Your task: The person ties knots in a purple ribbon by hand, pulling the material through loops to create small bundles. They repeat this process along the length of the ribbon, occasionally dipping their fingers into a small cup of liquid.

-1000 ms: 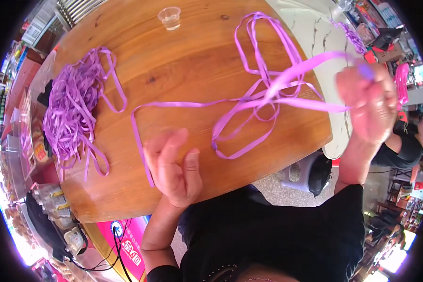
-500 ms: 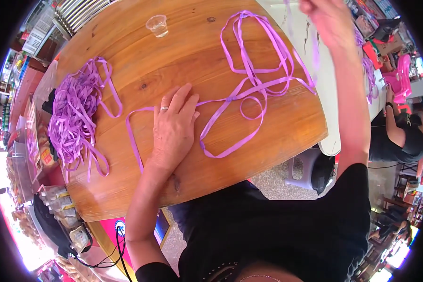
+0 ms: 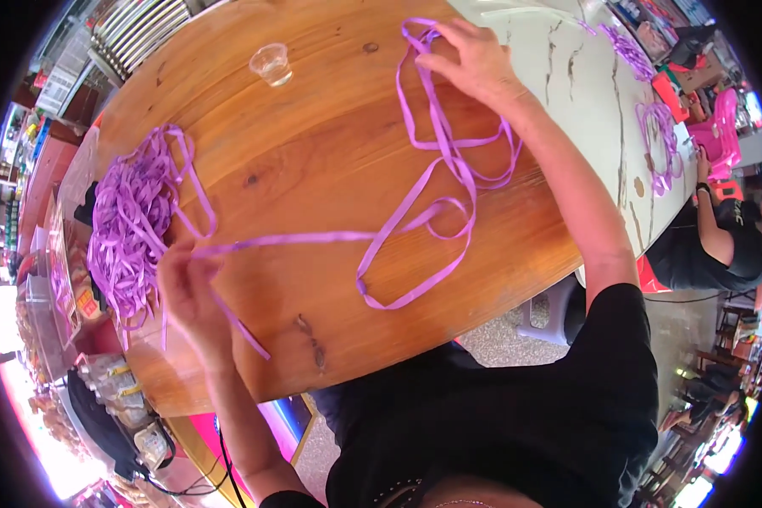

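**Purple ribbon (image 3: 313, 239), seemingly being spread out**

Head view: it lies looped on the tabletop (image 3: 304, 161). The left hand (image 3: 190, 284), blurred, curls at it; the right hand (image 3: 476, 63), part spread, touches its far portion. Either grip's hold, I cannot tell. Pulling further calls for slack.

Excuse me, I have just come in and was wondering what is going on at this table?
A person is handling purple ribbon at a wooden table. The left hand, blurred, holds one strand out to the left, its free end trailing below. The right hand has its fingertips at the far end of the loose loops; its grip is unclear. A tangled heap lies on the left, and a clear cup stands farther back.
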`<state>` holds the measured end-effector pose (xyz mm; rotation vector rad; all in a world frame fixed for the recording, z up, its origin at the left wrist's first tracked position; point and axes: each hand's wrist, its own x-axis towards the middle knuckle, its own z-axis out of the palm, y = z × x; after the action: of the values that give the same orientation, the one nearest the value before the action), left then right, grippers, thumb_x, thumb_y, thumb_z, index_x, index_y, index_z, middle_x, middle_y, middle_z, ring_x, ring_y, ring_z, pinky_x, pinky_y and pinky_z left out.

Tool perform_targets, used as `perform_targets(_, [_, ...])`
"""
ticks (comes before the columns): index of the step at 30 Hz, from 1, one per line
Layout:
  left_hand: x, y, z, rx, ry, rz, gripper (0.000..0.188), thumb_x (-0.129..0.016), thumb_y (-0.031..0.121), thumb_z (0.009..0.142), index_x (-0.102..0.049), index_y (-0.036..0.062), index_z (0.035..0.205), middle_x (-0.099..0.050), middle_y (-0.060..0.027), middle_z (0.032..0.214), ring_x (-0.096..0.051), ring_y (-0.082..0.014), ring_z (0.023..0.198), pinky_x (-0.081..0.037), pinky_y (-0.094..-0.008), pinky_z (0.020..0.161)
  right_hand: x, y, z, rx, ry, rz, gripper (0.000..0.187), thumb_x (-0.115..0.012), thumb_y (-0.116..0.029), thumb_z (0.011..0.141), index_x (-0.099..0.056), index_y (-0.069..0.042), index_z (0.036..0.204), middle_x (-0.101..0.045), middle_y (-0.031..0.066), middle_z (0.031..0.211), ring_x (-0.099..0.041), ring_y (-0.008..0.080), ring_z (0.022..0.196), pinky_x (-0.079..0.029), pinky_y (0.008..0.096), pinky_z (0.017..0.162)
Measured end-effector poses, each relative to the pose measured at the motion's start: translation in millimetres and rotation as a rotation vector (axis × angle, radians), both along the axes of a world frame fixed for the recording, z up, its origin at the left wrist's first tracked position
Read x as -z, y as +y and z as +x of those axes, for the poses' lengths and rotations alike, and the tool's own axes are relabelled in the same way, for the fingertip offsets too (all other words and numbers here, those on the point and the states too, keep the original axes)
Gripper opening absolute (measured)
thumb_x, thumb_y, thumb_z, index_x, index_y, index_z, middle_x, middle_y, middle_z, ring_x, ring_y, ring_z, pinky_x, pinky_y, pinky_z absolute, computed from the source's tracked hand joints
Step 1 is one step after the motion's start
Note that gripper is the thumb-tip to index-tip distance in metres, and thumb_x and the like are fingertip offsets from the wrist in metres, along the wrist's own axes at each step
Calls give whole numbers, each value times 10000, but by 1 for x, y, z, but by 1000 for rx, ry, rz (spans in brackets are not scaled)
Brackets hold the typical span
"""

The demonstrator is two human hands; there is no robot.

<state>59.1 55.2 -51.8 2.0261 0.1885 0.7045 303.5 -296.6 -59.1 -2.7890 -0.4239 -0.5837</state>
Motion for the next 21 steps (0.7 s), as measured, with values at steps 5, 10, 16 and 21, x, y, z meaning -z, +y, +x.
perform_targets(5, [8, 32, -9, -275, 58, 33, 220, -499, 40, 906, -522, 8, 1122, -559, -97, 1018, -568, -175, 859, -487, -296, 763, -2, 22, -13, 46, 177, -32, 834, -565, -685, 681, -385, -209, 1343, -427, 146, 1311, -371, 378, 1228, -320, 625, 925])
perform_targets(10, [7, -8, -8, 10, -12, 874, 335, -502, 49, 878, -490, -11, 1207, -531, -188, 1176, -498, -329, 1109, -398, -410, 943, 26, 43, -15, 11, 58, -54, 763, -498, -583, 802, -389, -25, 1310, -382, 192, 1325, -273, 349, 1296, -272, 618, 956])
perform_targets(16, [9, -25, -1, 295, 148, 805, 329, -477, 58, 879, -500, -22, 1197, -524, -190, 1212, -465, -355, 1162, -351, -431, 985, 31, -2, -17, -114, 26, 8, 561, -485, -457, 867, -507, 24, 1155, -432, 177, 1270, -335, 317, 1265, -320, 504, 978])
perform_targets(21, [14, -18, -5, 237, 113, 856, 307, -486, 51, 875, -529, -20, 1170, -544, -191, 1154, -506, -362, 1060, -385, -430, 910, 24, -80, -22, -65, 18, -95, 283, -566, -258, 866, -594, -19, 1014, -604, 128, 966, -581, 256, 957, -482, 323, 770])
